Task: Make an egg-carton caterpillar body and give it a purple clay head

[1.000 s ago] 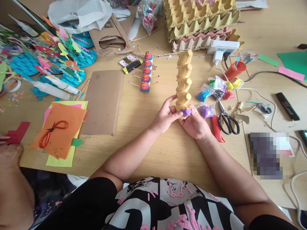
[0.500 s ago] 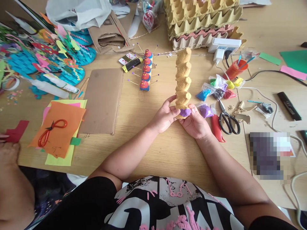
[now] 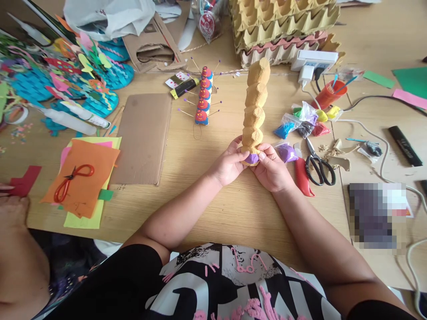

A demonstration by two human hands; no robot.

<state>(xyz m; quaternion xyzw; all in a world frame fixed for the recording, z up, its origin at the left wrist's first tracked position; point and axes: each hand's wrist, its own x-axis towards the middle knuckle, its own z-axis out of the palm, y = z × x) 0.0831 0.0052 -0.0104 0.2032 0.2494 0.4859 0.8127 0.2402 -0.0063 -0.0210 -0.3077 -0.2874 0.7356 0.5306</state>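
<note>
Both my hands hold the near end of a yellow-brown egg carton strip (image 3: 255, 106), a row of several bumps pointing away from me. My left hand (image 3: 230, 164) grips its left edge, thumb on top. My right hand (image 3: 271, 166) pinches the right edge with thumb and fingers. Purple clay (image 3: 252, 158) covers part of the nearest bump, between my thumbs. Right of my right hand lies a bag of purple clay (image 3: 287, 152). Beyond, to the left, stands a painted caterpillar (image 3: 204, 98) with red and blue segments and pins stuck in its sides.
Black-handled scissors (image 3: 319, 166) and a red craft knife (image 3: 303, 178) lie at right, near bagged clay (image 3: 302, 122) and an orange cup (image 3: 328, 94). Cardboard (image 3: 142, 138) and coloured paper (image 3: 83, 195) are left. Egg trays (image 3: 283, 31) are stacked behind. Another person's hand (image 3: 13, 209) holds red paper.
The carton strip has turned and tilted in my hands, its far end now higher in view. My right fingers have shifted over its edge, and the purple clay sits slightly further left.
</note>
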